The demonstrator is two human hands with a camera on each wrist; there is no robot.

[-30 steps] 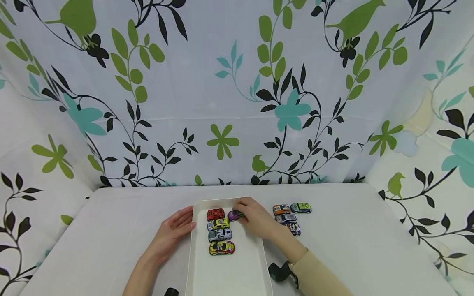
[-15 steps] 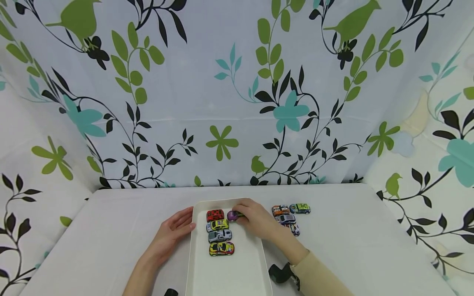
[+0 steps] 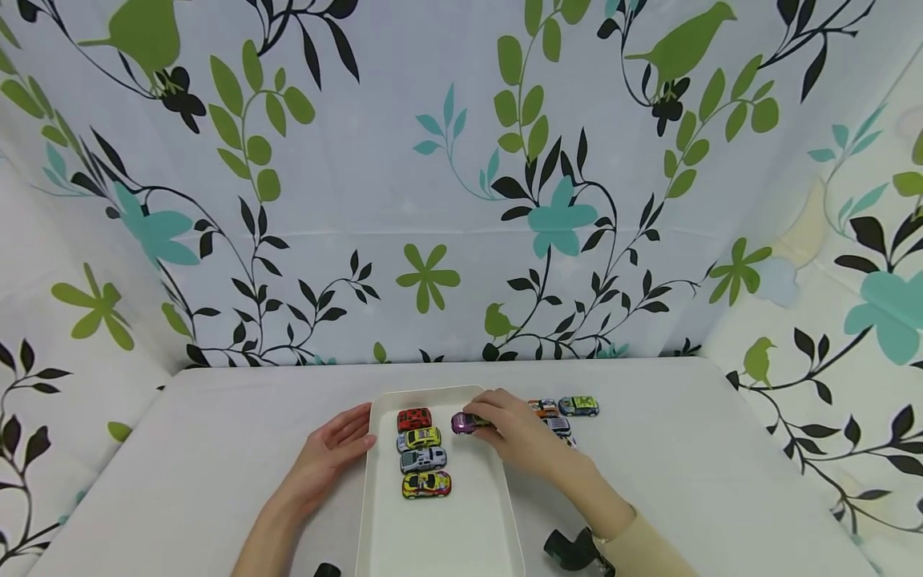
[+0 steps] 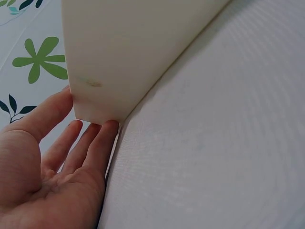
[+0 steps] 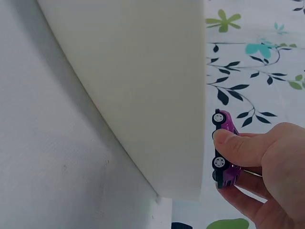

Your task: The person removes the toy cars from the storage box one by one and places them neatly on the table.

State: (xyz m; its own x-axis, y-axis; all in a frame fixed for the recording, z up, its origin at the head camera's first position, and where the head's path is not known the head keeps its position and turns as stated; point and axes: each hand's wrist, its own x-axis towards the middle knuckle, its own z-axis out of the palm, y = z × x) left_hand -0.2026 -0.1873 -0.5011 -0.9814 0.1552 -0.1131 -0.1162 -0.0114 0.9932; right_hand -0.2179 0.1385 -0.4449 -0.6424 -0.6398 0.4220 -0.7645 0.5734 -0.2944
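Observation:
My right hand (image 3: pixel 521 433) pinches a purple toy car (image 3: pixel 469 422) between thumb and fingers. It holds the car over the upper right part of a white tray (image 3: pixel 485 529). In the right wrist view the purple car (image 5: pixel 226 148) shows above the tray's wall (image 5: pixel 143 95), its wheels turned to the camera. My left hand (image 3: pixel 333 450) touches the tray's far left side, fingers fairly straight; the left wrist view has its fingertips at the tray's corner (image 4: pixel 102 105). In the tray stand a red car (image 3: pixel 414 419), a yellow-green car (image 3: pixel 418 438), a silver car (image 3: pixel 423 459) and a yellow-red car (image 3: pixel 426 485) in a column.
Right of the tray, on the white table (image 3: pixel 671 481), are several more toy cars, among them a green one (image 3: pixel 579 406) and an orange one (image 3: pixel 542 409); my right hand partly covers this group. A patterned cloth (image 3: pixel 346 160) hangs behind the table.
My right hand has lifted the purple car and moved it a little to the right, away from the red car. My left hand stays at the tray's side.

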